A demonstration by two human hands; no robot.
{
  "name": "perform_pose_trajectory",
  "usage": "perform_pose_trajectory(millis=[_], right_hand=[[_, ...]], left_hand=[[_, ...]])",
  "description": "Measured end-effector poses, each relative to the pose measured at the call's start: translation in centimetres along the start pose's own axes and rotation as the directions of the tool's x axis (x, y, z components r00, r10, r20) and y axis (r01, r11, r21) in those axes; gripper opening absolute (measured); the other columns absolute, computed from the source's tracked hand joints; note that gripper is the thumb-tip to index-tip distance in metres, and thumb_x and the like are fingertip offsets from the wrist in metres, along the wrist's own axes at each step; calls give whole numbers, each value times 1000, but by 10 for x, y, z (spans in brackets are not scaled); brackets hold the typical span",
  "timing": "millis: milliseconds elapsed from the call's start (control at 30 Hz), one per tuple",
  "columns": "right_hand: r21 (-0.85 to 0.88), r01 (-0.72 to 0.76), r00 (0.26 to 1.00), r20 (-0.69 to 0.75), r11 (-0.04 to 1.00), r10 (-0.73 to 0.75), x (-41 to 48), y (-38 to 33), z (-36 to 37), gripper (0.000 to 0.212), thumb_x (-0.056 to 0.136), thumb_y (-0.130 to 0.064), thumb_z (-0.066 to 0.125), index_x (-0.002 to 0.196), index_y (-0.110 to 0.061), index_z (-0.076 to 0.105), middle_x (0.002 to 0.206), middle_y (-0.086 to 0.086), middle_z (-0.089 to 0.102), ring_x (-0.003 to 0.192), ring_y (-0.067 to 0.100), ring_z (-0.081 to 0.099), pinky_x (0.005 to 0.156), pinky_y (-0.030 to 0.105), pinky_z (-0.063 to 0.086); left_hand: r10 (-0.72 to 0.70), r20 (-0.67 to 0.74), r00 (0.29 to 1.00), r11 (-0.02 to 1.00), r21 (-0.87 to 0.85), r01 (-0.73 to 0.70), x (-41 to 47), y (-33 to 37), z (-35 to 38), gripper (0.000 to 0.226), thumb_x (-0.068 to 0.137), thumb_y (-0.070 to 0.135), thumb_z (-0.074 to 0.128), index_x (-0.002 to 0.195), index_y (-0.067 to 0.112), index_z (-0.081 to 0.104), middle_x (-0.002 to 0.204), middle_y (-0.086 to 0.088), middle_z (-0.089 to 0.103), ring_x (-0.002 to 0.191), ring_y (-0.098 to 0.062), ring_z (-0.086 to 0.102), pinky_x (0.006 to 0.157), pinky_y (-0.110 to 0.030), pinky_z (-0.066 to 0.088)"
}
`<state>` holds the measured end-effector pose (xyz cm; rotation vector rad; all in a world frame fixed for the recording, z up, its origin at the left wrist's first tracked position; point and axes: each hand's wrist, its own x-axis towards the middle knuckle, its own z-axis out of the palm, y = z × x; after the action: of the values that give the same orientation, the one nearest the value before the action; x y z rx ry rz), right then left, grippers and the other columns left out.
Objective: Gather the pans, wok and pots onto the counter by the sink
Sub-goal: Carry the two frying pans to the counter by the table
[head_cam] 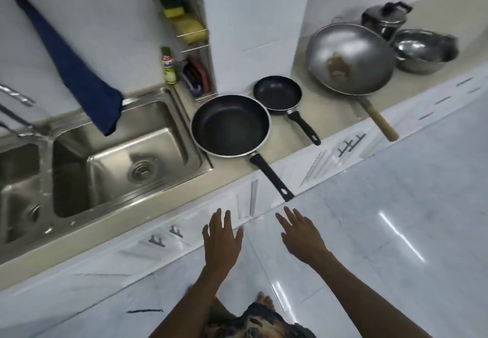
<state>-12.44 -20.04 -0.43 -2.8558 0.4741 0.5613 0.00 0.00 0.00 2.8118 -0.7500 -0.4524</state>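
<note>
A large black frying pan (230, 126) rests on the beige counter (324, 105) right beside the sink (116, 153), its handle jutting over the front edge. Behind it to the right lies a small black pan (277, 94). Further right sits a big steel wok (351, 58) with a wooden handle. At the far right stand a lidded steel pot (384, 18) and an open steel pot (422, 50). My left hand (221, 240) and my right hand (301, 234) hover with spread fingers below the counter edge, holding nothing.
A dark blue cloth (79, 73) hangs over the sink's back edge. A wire rack (195, 47) with sponges and a bottle (168, 66) stands against the wall behind the large pan. White cabinet fronts and a glossy tiled floor (396, 219) lie below.
</note>
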Motion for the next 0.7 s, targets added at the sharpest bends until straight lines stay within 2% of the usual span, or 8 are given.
perform_pose_trajectory(millis=[133,200,267,367,467,567,633,700], right_hand=[[10,-173,980,-99,985,173,-12,58,-16,63,103,-37,39,160,-21,14,168,11,11,154,32,15,121,45,24],[5,-207,968,-140,978,206,-10,80,-28,63,103,-36,41,159,-20,18,167,12,16,152,34,20,119,46,28],[9,-218,955,-207,976,215,-2,95,-45,62,102,-36,45,158,-19,23,165,14,23,150,36,26,117,48,31],[51,-223,921,-317,974,227,21,112,-74,60,99,-35,54,153,-15,35,159,17,37,143,39,39,113,50,39],[58,-206,898,-386,977,212,52,126,-100,58,98,-36,55,150,-15,39,154,16,44,138,37,46,109,49,42],[83,-162,879,-441,983,182,90,138,-127,57,96,-35,57,147,-12,42,146,17,51,127,39,53,99,51,49],[116,-147,881,-436,982,184,115,144,-143,57,96,-34,57,146,-12,42,143,16,52,121,39,55,94,50,51],[195,-128,889,-412,972,200,143,150,-152,56,96,-33,57,146,-12,40,139,14,53,115,39,56,88,50,53]], left_hand=[[116,-53,992,992,46,-114,18,45,-8,64,100,54,42,151,14,44,160,-15,36,147,-31,35,117,-52,30],[140,-74,987,988,76,-134,28,65,-13,68,100,58,30,148,14,48,157,-16,41,144,-33,41,114,-54,34],[142,-122,982,988,84,-132,38,77,-17,78,98,63,15,144,14,54,152,-16,48,139,-35,47,111,-55,37],[78,-139,987,997,29,-75,56,90,-21,79,97,64,15,145,14,52,151,-14,50,138,-33,48,112,-53,37],[-34,-104,994,993,-115,22,75,98,-15,72,98,64,25,150,18,42,155,-7,45,143,-27,42,117,-47,30],[-166,-70,984,933,-333,134,96,109,-12,70,95,65,30,149,21,40,152,-4,49,138,-25,47,116,-45,33],[-227,-51,973,854,-490,173,108,120,-11,72,93,66,31,147,19,41,146,-5,55,132,-25,53,113,-47,41],[-306,-6,952,726,-648,230,120,132,-8,72,93,65,33,147,18,39,141,-6,58,127,-26,57,107,-44,47]])
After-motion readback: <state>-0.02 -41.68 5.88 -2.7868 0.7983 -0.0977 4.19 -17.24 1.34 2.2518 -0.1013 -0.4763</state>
